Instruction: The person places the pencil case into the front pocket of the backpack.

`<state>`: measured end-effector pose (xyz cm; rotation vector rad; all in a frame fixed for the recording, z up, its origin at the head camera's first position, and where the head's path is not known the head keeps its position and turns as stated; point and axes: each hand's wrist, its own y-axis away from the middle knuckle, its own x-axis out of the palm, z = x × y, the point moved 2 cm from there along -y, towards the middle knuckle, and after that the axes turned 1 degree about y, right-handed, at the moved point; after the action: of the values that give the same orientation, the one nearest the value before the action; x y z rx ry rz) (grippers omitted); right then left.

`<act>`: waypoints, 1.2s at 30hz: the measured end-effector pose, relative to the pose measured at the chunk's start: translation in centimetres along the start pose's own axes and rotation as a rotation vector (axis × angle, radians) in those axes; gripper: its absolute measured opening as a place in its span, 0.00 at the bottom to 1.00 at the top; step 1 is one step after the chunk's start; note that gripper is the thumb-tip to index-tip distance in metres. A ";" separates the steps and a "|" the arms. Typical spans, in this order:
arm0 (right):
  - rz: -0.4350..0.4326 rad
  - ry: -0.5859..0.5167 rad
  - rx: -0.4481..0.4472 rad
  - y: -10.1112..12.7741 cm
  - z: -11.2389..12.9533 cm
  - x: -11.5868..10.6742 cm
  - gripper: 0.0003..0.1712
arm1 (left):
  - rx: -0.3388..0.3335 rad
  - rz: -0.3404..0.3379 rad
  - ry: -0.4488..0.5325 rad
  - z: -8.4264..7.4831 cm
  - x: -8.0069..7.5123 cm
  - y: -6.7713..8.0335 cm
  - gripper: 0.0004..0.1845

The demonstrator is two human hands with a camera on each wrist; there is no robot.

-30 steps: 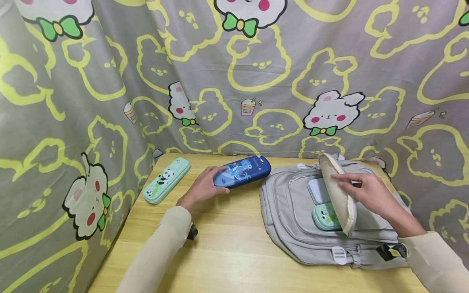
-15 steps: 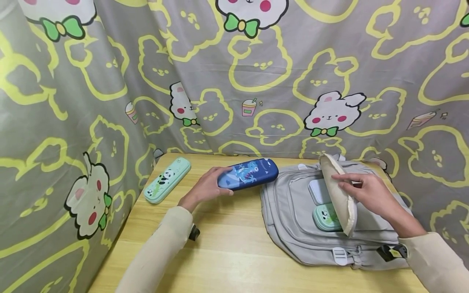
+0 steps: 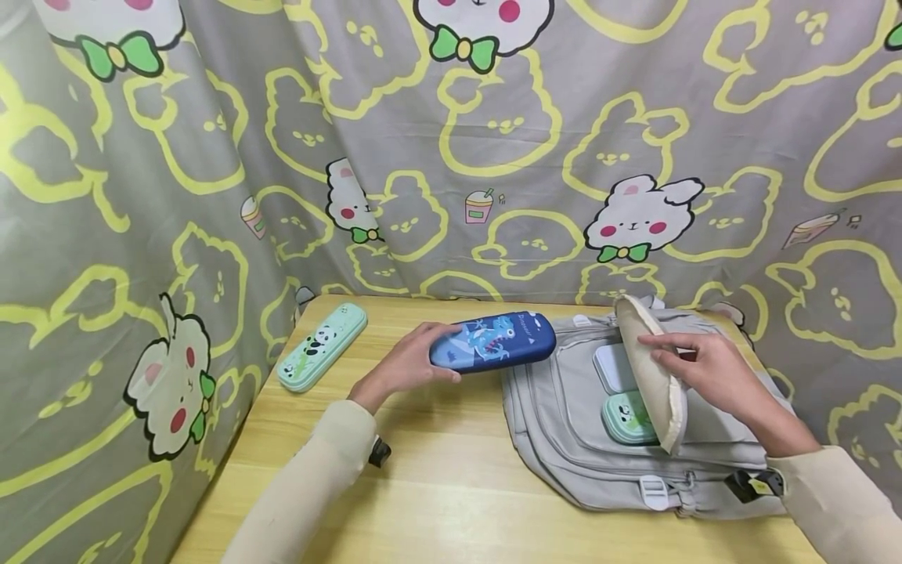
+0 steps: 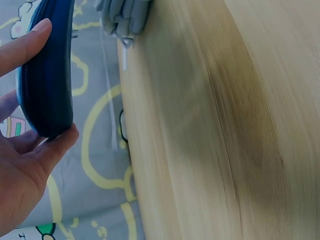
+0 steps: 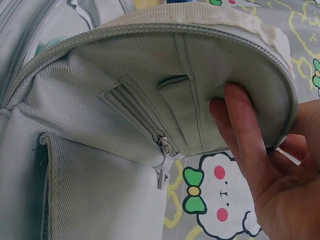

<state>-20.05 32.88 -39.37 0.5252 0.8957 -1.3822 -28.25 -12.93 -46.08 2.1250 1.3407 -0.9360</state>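
Note:
My left hand [image 3: 409, 362] grips the near end of a blue dinosaur-print pencil case [image 3: 493, 345]. The case's far end overlaps the upper left edge of a grey backpack [image 3: 543, 423] in the head view. In the left wrist view, thumb and fingers span the zipped side of the case [image 4: 52, 85]. My right hand [image 3: 712, 380] pinches the edge of the backpack's cream flap [image 3: 644, 376], holding it raised. Left of the flap show a mint panda case [image 3: 625, 419] and a pale flat case [image 3: 613, 368], both partly hidden by it. The flap's grey lining [image 5: 130, 65] has a zipped pocket.
Another mint panda pencil case [image 3: 322, 347] lies at the left of the wooden table [image 3: 437, 486]. A patterned curtain [image 3: 423, 157] hangs behind and along the left side. White strap buckles [image 3: 654, 492] sit on the backpack's near side.
The blue pencil case, in my left hand, has moved right and slightly nearer, now reaching over the backpack's edge. My right hand and the flap have stayed in place.

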 end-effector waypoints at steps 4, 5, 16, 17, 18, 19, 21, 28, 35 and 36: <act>-0.002 -0.003 -0.005 0.0 0.0 0.0 0.17 | 0.010 0.014 -0.006 -0.4 0.1 0.2 0.47; -0.003 -0.002 -0.005 0.0 0.0 0.0 0.17 | 0.014 0.016 -0.006 -0.5 0.1 0.2 0.47; 0.005 0.007 0.007 0.0 0.2 0.0 0.17 | 0.067 0.054 -0.022 -1.4 0.8 0.4 0.48; 0.005 0.007 0.007 0.0 0.3 0.0 0.17 | 0.069 0.058 -0.021 -1.4 0.8 0.4 0.48; 0.005 0.008 0.007 0.0 0.3 0.0 0.17 | 0.072 0.062 -0.021 -1.5 0.9 0.4 0.48; 0.005 0.009 0.007 0.0 0.3 0.0 0.17 | 0.075 0.067 -0.020 -1.7 1.0 0.5 0.48; 0.004 0.010 0.006 0.0 0.3 0.0 0.17 | 0.083 0.074 -0.017 -1.9 1.1 0.6 0.47; 0.004 0.012 0.012 0.0 0.2 -0.1 0.17 | 0.101 0.104 -0.011 -2.5 1.5 0.8 0.48; 0.006 0.015 0.019 0.0 0.1 0.0 0.17 | 0.111 0.136 0.002 -3.0 2.1 1.1 0.48; 0.007 0.016 0.020 0.0 0.1 0.0 0.17 | 0.111 0.138 0.006 -3.1 2.1 1.1 0.48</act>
<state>-20.05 32.77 -39.29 0.5540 0.8931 -1.3837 -25.69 -10.06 -45.61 2.2729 1.1527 -0.9678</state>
